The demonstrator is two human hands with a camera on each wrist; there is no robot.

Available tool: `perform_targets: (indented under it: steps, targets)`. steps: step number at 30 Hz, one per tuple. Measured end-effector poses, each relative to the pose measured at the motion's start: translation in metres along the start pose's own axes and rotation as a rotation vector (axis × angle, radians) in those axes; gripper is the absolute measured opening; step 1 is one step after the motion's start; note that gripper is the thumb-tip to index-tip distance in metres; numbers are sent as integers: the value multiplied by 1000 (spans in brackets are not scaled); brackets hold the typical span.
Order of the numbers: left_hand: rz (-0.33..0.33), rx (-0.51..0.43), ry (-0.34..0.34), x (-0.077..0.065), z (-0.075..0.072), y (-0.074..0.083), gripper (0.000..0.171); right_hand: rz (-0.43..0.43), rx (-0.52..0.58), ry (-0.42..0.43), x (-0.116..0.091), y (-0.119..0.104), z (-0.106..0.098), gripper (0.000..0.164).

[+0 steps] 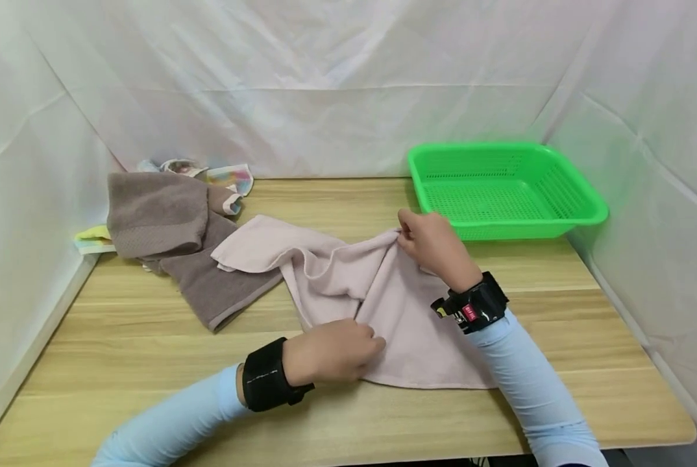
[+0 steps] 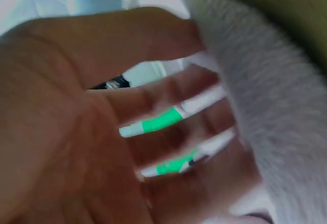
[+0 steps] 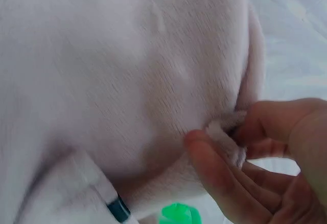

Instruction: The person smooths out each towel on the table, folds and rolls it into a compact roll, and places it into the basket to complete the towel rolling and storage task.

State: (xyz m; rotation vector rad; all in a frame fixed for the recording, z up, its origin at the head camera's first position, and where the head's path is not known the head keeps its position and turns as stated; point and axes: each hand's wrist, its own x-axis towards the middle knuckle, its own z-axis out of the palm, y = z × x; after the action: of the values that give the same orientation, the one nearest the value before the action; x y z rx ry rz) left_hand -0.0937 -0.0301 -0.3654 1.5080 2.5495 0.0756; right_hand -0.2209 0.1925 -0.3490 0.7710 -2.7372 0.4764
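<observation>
A pale pink towel (image 1: 409,324) is partly lifted and bunched in folds, its lower part draping toward the front of the table. My right hand (image 1: 436,246) pinches its upper edge; in the right wrist view, the thumb and fingers grip a gathered bit of towel (image 3: 225,140). Nearer the front, my left hand (image 1: 337,350) holds a lower part of the same towel. The left wrist view shows its thumb (image 2: 148,38) and spread fingers meeting the fuzzy towel edge (image 2: 271,106), which hides the fingertips.
A brown towel (image 1: 156,214) lies crumpled at the left, with the pink towel's left end over it. Behind it are colourful patterned cloths (image 1: 232,176), and a yellow-edged one (image 1: 94,239) pokes out. A green plastic basket (image 1: 506,230) stands at the back right. White curtains surround the table.
</observation>
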Motion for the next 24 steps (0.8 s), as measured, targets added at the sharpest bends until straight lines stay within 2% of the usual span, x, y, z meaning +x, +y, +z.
perform_targets:
  steps: [3, 4, 7, 10, 13, 15, 18, 20, 22, 24]
  targets:
    - [52, -102, 8, 3, -5, -6, 8, 14, 2, -36, 2, -2, 0, 7]
    - [42, -136, 16, 4, -8, -10, 8, 23, 0, -64, 2, -3, -2, 7]
    - [-36, -180, 56, 3, -14, -30, 6, 44, -12, -176, 0, -5, -6, 15]
    - [-136, -197, 81, -1, -16, -54, 4, 9, 5, -309, -4, -10, -9, 16]
    - [-205, -180, 94, -7, -16, -75, 7, -58, 34, -461, -7, -17, -8, 14]
    - [-237, -126, 150, -11, -17, -86, 11, -93, 43, -546, -11, -22, -8, 17]
    - [-335, -43, 246, -17, -20, -100, 21, -54, 47, -640, -21, -27, -5, 31]
    - [-418, 18, 277, -22, -19, -109, 27, -6, 43, -656, -32, -28, -1, 46]
    - [-491, 48, 256, -29, -17, -116, 30, 40, 61, -648, -45, -27, 3, 66]
    - [-522, 55, 216, -36, -13, -122, 27, 62, 85, -612, -58, -23, 8, 83]
